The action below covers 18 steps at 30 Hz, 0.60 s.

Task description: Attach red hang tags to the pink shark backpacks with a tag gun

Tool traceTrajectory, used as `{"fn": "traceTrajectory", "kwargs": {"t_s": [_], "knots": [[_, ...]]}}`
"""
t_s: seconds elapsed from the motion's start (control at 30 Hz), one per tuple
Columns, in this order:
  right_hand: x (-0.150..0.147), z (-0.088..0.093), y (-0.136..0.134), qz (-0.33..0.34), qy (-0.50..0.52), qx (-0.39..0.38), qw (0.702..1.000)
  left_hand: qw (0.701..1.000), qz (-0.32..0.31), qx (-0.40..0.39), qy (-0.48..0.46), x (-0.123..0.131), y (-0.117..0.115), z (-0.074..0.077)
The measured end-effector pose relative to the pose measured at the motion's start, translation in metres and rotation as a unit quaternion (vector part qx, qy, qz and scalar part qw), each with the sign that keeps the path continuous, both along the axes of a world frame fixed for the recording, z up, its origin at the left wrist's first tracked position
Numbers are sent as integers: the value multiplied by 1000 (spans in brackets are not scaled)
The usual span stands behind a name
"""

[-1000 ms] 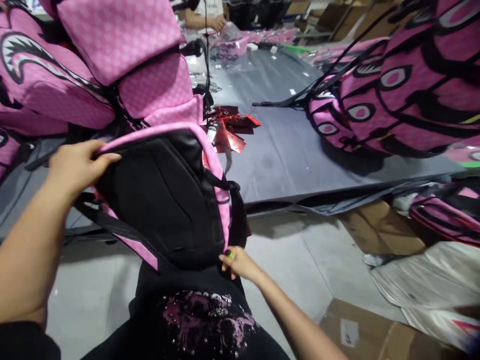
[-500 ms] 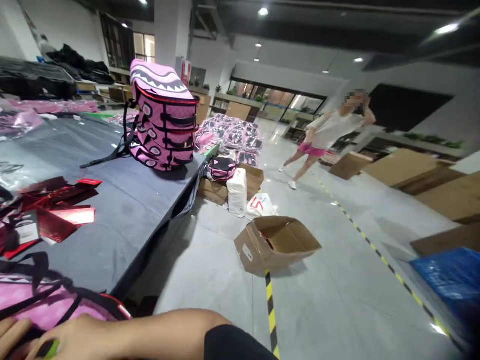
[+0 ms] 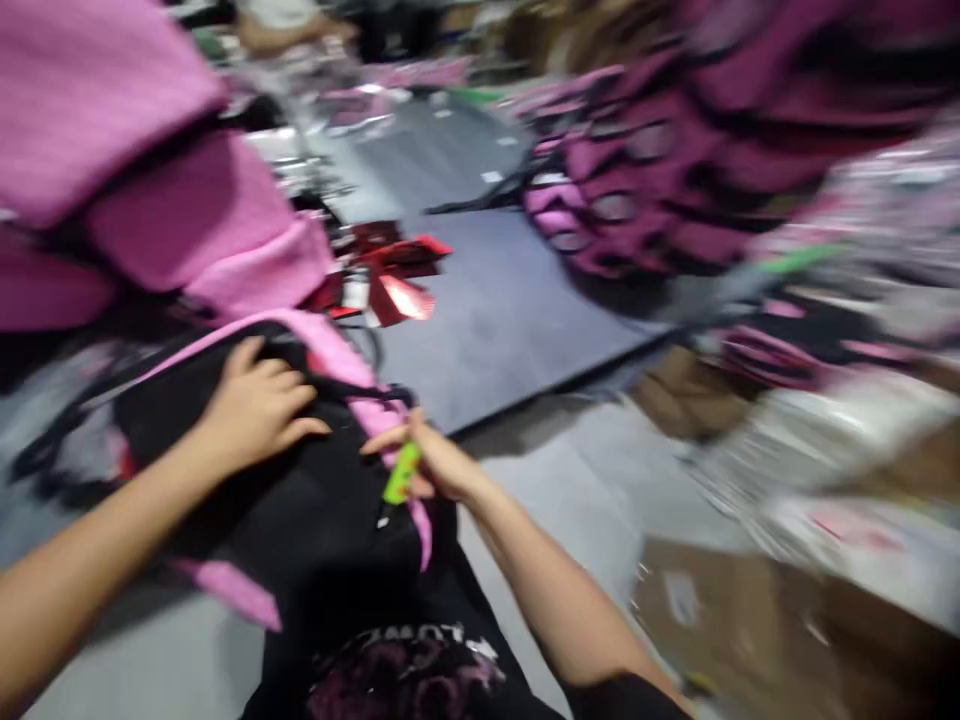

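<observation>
Head: open floor (image 3: 585, 480) beside backpack (image 3: 322, 480) edge

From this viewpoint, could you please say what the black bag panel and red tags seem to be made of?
Black bag panel: probably fabric, matte, showing no bright glare. Red tags: perhaps coated card or foil, glossy; one catches a bright highlight.

grey table (image 3: 480, 320) above pale floor (image 3: 577, 490)

Recognisable as a bag workshop or packing area by backpacks (image 3: 712, 150) stacked far right, grey-covered table (image 3: 495, 310), cardboard carton (image 3: 727, 610) near right.
</observation>
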State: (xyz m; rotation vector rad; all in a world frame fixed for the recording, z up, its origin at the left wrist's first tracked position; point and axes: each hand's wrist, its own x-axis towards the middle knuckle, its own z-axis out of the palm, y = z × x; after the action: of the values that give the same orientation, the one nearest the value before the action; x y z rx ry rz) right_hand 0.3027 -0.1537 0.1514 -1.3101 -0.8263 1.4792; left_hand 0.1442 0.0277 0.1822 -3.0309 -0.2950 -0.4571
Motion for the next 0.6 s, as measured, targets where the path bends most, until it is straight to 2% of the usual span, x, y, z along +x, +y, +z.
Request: {"fn": "traceTrajectory", "kwargs": {"t_s": [0.07,0.17,0.27,0.37,0.5,0.6], "knots": [[12,-24,12,24,57,21,998,995,59,31,69,-31,-11,-1],[11,-43,21,-24,68,55,996,992,87,25,89,-31,-17,-15],[-3,-40,20,-130,-63,64,987,996,72,11,45,-26,-23,-30],[-19,-38,22,-244,-189,87,947,999,43,15,-14,-32,-30,-44],[-30,-45,24,-265,-305,142,904,997,34,24,-66,-39,-33,-59],[-34,-48,25,-252,-328,151,898,996,43,39,-75,-37,-31,-61]]}}
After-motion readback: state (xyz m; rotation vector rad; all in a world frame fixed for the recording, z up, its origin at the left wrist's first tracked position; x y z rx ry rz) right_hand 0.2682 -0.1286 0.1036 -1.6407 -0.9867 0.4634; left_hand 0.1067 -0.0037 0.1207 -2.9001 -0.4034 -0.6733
